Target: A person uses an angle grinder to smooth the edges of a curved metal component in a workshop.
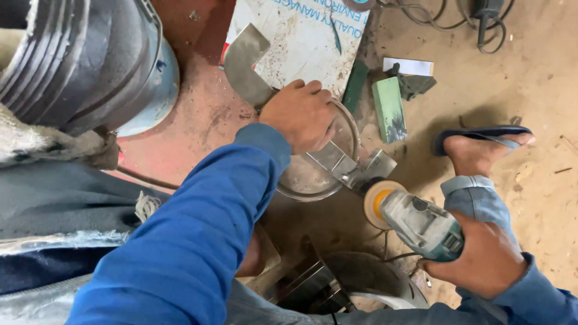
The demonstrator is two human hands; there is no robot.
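My left hand, in a blue sleeve, presses down on a bent strip of shiny sheet metal that runs from the upper left under the hand to a folded end. The strip lies across a round metal ring. My right hand grips a grey-green angle grinder. Its yellowish disc touches the strip's folded end. My sandalled foot rests on the floor just above the grinder.
A large grey drum stands at the upper left. A white board lies beneath the strip on a reddish floor. A green block, cables and more metal parts lie about.
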